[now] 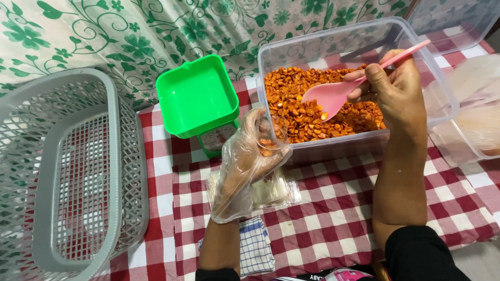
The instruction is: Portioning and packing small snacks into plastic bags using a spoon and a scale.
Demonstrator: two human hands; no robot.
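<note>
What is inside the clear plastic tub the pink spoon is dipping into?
The clear plastic tub holds a layer of orange-brown fried snack pieces, with the pink spoon resting on them. The tub's bottom is hidden under the pieces.

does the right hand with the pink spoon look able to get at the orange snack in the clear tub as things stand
Probably yes. The clear tub has no lid on, and the right hand already holds the pink spoon inside it, over the orange snack. Nothing lies between them.
</note>
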